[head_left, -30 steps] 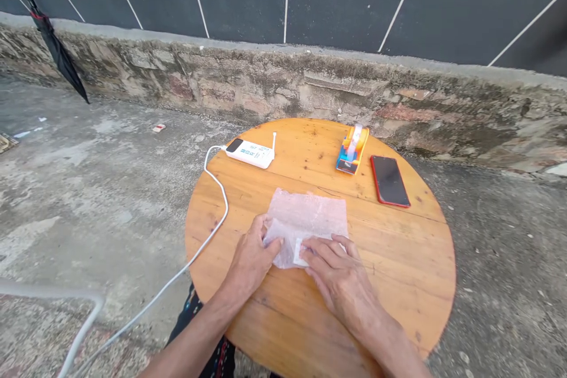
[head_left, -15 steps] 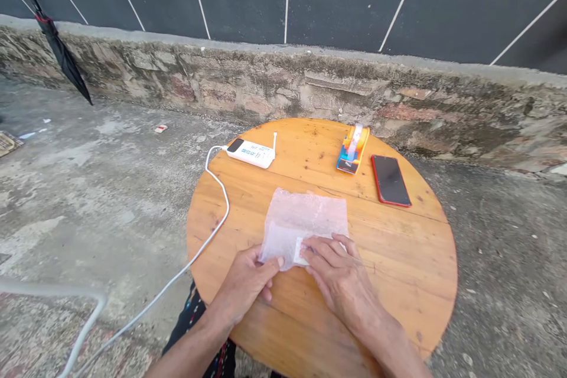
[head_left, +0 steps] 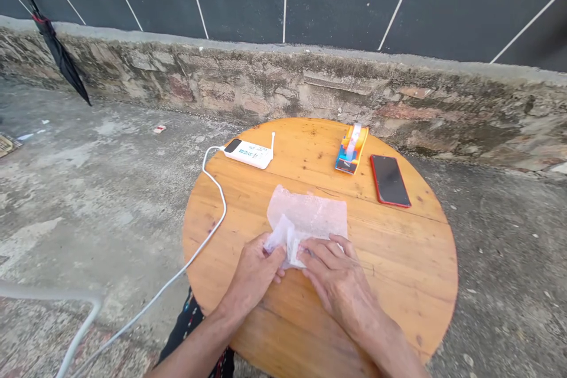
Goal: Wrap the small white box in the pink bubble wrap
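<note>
A translucent pinkish sheet, which looks like bubble wrap, lies on the round wooden table in front of me. My left hand pinches its left edge between thumb and fingers and holds that side folded up and inward. Under the fingers of my right hand is a small flat white item, partly covered by the wrap and the fingers, so its kind is unclear. The right hand lies over it with fingers stretched out, pressing it and the wrap to the table.
A white device with an antenna trails a white cable off the table's left side. An orange and blue tape dispenser and a red-edged phone lie at the back right. A black umbrella leans on the wall.
My left hand has moved slightly up and right, folding the wrap's left side inward toward the white item. My right hand has stayed nearly still.
</note>
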The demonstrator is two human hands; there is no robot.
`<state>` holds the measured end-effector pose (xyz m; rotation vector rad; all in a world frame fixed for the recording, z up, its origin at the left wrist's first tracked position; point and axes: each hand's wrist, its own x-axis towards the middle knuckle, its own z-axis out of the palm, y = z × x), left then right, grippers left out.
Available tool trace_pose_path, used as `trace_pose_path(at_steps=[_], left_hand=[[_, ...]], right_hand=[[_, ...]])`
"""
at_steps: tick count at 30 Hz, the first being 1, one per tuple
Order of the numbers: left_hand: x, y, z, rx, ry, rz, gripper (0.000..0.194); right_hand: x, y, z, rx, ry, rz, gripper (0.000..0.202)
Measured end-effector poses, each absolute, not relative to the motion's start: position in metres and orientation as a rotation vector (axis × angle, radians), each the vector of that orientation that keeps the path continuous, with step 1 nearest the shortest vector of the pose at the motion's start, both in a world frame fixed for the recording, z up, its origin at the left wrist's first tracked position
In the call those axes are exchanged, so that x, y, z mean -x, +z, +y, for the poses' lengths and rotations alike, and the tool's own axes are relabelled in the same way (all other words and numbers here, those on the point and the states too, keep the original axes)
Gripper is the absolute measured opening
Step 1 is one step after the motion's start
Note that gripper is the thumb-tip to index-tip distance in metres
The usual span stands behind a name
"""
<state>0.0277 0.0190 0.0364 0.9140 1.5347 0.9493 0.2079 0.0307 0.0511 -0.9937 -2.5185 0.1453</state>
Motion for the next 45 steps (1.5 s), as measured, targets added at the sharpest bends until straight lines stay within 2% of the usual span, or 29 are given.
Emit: trace_pose_path(at_steps=[7,14,22,30,42,45], left_hand=[[-0.027,0.045,0.013,-0.769,0.961,1.365,0.041],[-0.030,0.038,0.020,-0.875,0.916,1.435,0.030],[-0.031,0.036,0.021,-1.014,1.027,1.457,0.020],[-0.035,0.034,0.023,-0.919,1.063,1.464,0.022],[-0.047,0.039,0.020,-1.145,1.106,1.539,0.010],[-0.044,0.042,0.017,-1.264,1.071,1.500,0.014]], right_hand=[[-0.209,0.051,0.030,0.988,0.204,-2.518,0.024],[-0.208,0.051,0.031,0.984,0.198,-2.512,0.023],[-0.207,0.052,0.032,0.984,0.242,-2.503,0.023],[-0.206,0.057,0.033,0.985,0.257,-2.524,0.021],[-0.205,0.054,0.032,0.990,0.266,-2.542,0.026],[-0.206,0.052,0.032,0.981,0.288,-2.535,0.024]])
